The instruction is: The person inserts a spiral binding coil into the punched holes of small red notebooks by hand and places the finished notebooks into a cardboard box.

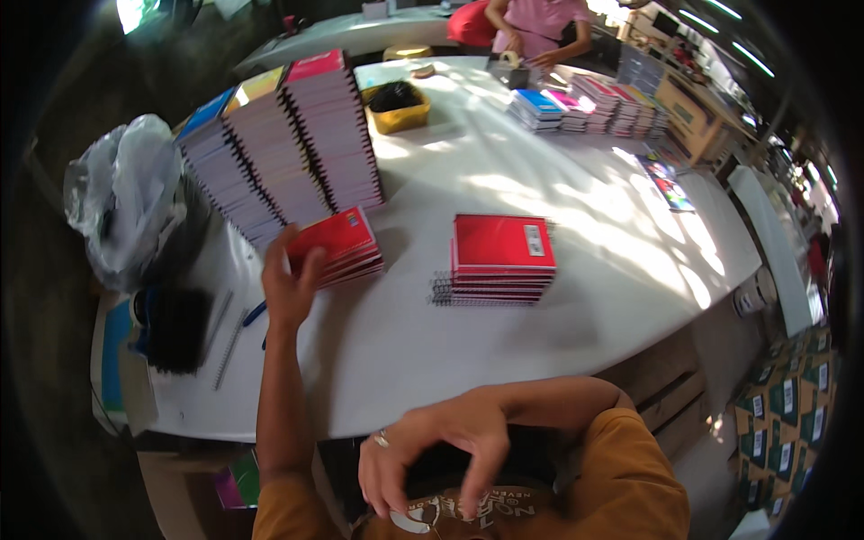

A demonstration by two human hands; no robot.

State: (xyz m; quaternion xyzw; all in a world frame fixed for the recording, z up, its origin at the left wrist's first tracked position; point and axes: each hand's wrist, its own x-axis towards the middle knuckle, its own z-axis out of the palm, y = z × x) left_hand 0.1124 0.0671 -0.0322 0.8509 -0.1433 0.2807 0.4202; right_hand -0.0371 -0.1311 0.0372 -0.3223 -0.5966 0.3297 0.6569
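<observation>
My left hand (290,283) is at the left end of a short stack of red-covered notebooks (337,241), its thumb and fingers spread at the corner; a firm grip is not visible. Close to my chest hangs my right hand (436,445), palm down, fingers apart and loosely bent, with nothing in it. A second stack of red notebooks (500,241), wire-bound with a white label on top, sits at the middle of the white table (396,360). Behind my left hand rise tall piles of spiral-bound notebooks (288,135) with blue, yellow and red tops.
At the left are a clear plastic bag (126,198), a black-bristled brush (175,328), loose wire spirals (231,346) and a blue pen (256,313). A yellow tub (400,117) holds black material. Across the table a person (544,27) works near more notebook piles (598,101). Patterned boxes (783,423) stand lower right.
</observation>
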